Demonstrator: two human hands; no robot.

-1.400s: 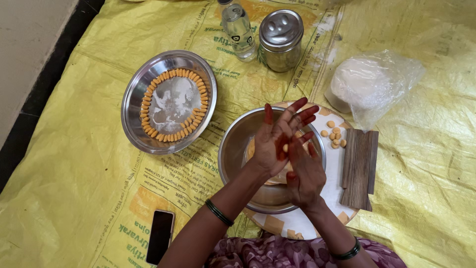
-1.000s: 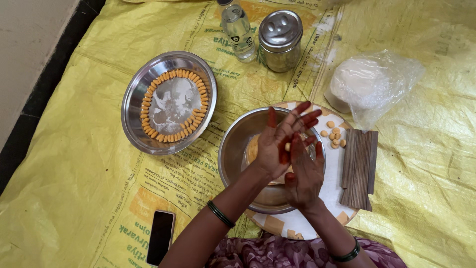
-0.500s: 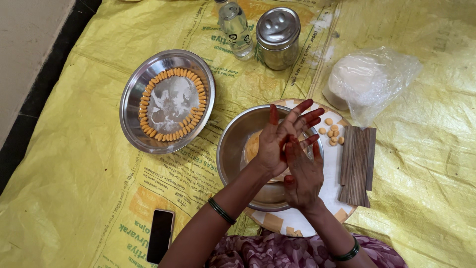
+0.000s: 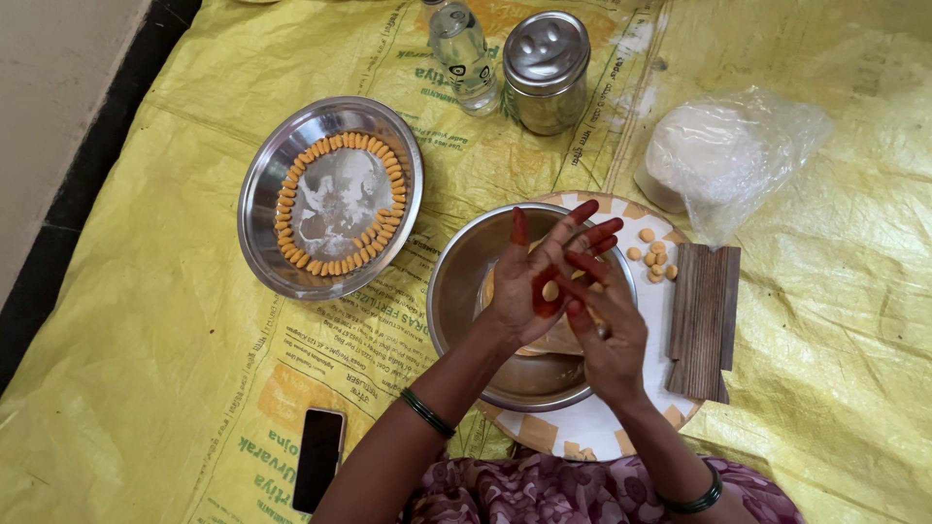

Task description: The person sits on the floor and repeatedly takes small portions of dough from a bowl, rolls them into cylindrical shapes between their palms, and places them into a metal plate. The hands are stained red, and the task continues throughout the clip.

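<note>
Between the two palms, held over the steel bowl (image 4: 456,291), sits a small yellow dough piece (image 4: 550,290). The left hand (image 4: 532,281) is spread, its red-stained fingers fanned upward, and the piece rests on its palm. The right hand (image 4: 607,325) lies across it from the other side, fingers bent loosely over the piece; whether they press on it I cannot tell.

The piece looks soft and light, likely to dent or smear under any firm squeeze and perhaps a little tacky, so a gentle fingertip pinch at its middle would suit it best.

Inside the bowl a larger lump of the same dough (image 4: 558,338) is mostly hidden behind the hands. The bowl stands on a round patterned board (image 4: 602,427), where several finished pieces (image 4: 652,257) lie beside a ridged wooden block (image 4: 705,320). To the left, a steel plate (image 4: 262,243) holds a ring of shaped pieces. A phone (image 4: 318,458) lies on the yellow sheet (image 4: 146,320); a lidded steel container (image 4: 546,70), a bottle (image 4: 464,49) cut off at the top edge, and a plastic bag (image 4: 728,150) of something white lie beyond.
</note>
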